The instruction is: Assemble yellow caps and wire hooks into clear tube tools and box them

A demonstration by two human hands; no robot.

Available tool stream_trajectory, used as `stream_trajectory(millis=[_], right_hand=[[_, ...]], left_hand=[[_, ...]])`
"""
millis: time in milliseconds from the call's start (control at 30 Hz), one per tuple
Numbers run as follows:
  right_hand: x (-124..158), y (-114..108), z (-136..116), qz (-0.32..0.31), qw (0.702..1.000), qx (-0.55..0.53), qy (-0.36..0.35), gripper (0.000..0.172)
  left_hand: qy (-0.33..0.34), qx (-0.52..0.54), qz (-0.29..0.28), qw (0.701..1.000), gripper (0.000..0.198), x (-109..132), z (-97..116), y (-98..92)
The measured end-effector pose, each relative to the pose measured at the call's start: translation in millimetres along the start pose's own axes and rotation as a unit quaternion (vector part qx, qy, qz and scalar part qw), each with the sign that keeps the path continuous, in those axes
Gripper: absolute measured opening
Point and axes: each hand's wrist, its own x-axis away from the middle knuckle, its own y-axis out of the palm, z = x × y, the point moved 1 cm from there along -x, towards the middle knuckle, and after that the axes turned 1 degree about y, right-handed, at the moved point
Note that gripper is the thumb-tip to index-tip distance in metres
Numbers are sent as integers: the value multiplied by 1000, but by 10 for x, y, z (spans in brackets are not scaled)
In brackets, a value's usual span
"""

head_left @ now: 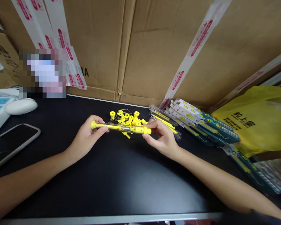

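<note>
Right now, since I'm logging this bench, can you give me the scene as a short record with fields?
left hand: fingers pinch the yellow-capped left end of the clear tube
right hand: fingers grip the tube's other yellow end
behind tube: pile of yellow caps on the black table
right: spare tubes, printed cards, yellow bag
left: phone, screen dark
backdrop: cardboard boxes
</note>
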Motion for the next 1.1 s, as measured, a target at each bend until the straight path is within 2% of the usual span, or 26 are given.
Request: stream_trajectory(millis=[167, 600, 867, 1100], right_hand=[[38, 8, 12, -14, 998, -22, 48, 17], [66, 34, -11, -41, 988, -102, 111, 18], [35, 48, -4, -38, 987, -111, 109, 19], [6, 59, -9, -15, 993, -68, 100, 19]], left_hand=[[-1, -3, 1, 1000, 24, -1, -1, -9], [-1, -7, -1, 1000, 22, -6, 19, -7], [-7, -19, -8, 1000, 23, -24, 21, -14], [-18, -63, -20, 998, 23, -57, 19, -25]])
